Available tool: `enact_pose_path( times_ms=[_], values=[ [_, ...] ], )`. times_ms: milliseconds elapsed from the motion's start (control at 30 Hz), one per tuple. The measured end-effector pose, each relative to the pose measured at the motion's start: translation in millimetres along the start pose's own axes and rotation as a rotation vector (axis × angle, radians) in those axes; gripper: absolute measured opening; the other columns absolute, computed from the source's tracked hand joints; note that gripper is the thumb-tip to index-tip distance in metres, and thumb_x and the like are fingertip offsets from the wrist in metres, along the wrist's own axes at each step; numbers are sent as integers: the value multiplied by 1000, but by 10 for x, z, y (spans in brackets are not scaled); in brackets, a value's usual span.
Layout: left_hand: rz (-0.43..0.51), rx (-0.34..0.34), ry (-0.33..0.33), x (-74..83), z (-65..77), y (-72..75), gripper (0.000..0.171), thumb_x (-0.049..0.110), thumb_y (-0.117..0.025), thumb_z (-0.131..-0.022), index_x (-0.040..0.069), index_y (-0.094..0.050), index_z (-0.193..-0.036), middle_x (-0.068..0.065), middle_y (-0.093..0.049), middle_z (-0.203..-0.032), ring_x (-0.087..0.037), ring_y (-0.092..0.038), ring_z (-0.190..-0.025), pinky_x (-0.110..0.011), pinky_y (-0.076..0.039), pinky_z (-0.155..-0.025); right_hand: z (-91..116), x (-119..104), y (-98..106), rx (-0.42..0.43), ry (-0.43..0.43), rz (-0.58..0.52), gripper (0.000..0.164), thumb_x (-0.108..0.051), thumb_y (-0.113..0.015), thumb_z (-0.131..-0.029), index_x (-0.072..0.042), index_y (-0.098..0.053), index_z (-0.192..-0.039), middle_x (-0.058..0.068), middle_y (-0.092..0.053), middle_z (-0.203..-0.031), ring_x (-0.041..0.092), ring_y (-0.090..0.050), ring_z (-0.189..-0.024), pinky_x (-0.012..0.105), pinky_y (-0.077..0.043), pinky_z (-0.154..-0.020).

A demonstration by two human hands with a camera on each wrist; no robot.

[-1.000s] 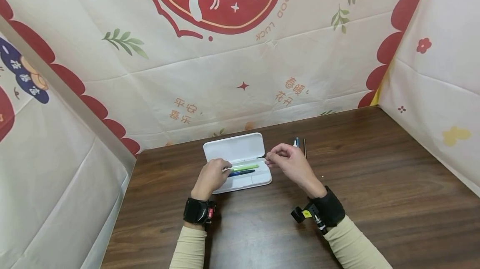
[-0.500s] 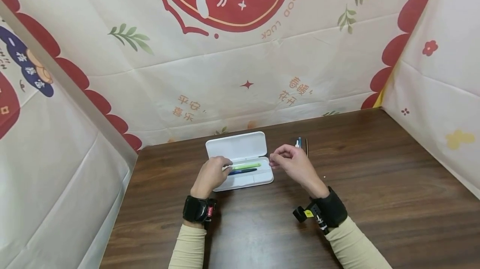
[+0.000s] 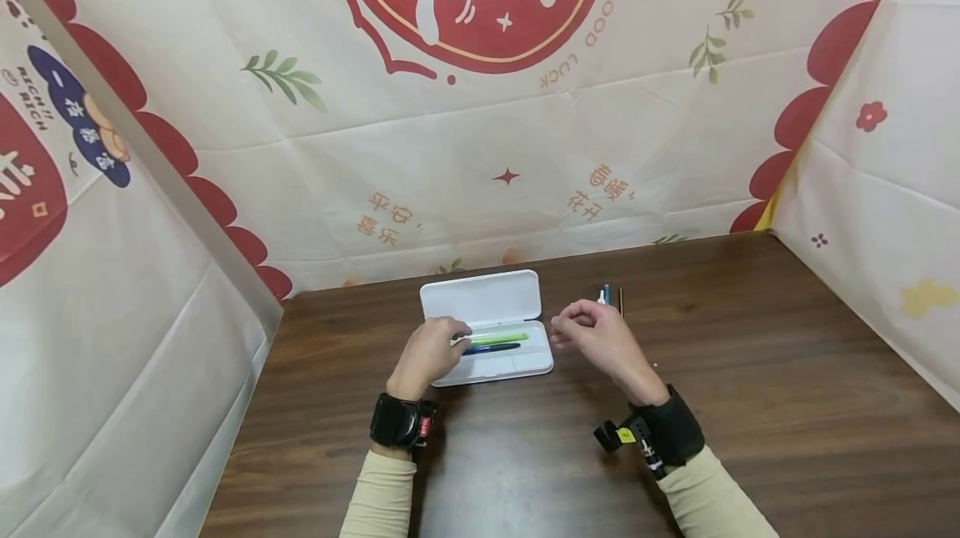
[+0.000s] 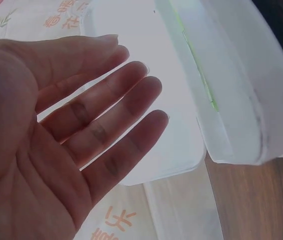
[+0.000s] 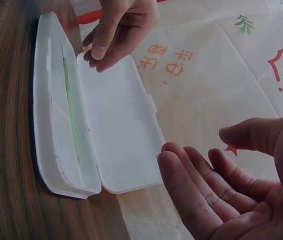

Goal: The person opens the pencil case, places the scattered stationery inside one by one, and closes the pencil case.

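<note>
A white pencil case [image 3: 491, 368] lies open on the table, its lid [image 3: 480, 298] raised at the back. Inside are a bright green pen [image 3: 501, 339] and a dark blue pen [image 3: 493, 348], their left ends hidden by fingers. My left hand [image 3: 427, 352] hovers over the case's left end; in the left wrist view its fingers are loosely bent and hold nothing. Just beyond the case's right end is my right hand [image 3: 603, 344], with relaxed fingers and the thumb apart from them in the right wrist view. Nothing sits in its grasp.
Behind my right hand lie a blue pen [image 3: 607, 292], partly hidden, and a slim brown stick-like pencil or pen [image 3: 621, 301]. A tiny white speck [image 3: 656, 364] is on the brown wooden table [image 3: 510, 455]. Printed cloth [image 3: 480, 146] walls off the back and both sides.
The head view has shifted slightly. My right hand has drawn a little to the right, off the case's right end. The left hand and the pens keep their places.
</note>
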State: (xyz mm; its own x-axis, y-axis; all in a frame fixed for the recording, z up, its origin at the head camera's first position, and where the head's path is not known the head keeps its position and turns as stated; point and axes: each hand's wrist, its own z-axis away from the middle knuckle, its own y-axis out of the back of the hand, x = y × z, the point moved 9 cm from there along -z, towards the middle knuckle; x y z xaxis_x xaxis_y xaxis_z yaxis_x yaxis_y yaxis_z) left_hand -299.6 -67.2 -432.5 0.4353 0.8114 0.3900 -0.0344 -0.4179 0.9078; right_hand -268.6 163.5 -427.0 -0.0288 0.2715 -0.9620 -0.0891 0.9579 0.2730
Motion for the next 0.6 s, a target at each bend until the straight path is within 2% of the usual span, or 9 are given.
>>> enact_pose_path(
  times_ms=[233, 400, 600],
  values=[
    [2, -6, -8, 25, -7, 5, 16, 12, -71, -91, 7, -77, -105, -5, -75, -105, -20, -69, -101, -38, -54, -88, -9, 84, 5, -13, -34, 17, 20, -17, -62, -98, 2, -65, -103, 25, -69, -105, 37, -71, -93, 42, -58, -81],
    [8, -8, -5, 16, -5, 10, 16, 12, -72, -91, 8, -77, -105, -5, -75, -105, -19, -69, -100, -38, -55, -87, -6, 117, 46, -4, -47, 36, 23, -19, -63, -98, 2, -64, -106, 24, -70, -104, 30, -72, -90, 42, -58, -81],
    [14, -16, 5, 3, -2, 1, 16, 15, -72, -91, 9, -77, -105, -4, -74, -106, -18, -69, -99, -38, -55, -86, -42, 212, 141, 7, -56, 89, 23, -19, -61, -98, 3, -65, -107, 23, -71, -104, 29, -73, -88, 43, -58, -80]
  ],
)
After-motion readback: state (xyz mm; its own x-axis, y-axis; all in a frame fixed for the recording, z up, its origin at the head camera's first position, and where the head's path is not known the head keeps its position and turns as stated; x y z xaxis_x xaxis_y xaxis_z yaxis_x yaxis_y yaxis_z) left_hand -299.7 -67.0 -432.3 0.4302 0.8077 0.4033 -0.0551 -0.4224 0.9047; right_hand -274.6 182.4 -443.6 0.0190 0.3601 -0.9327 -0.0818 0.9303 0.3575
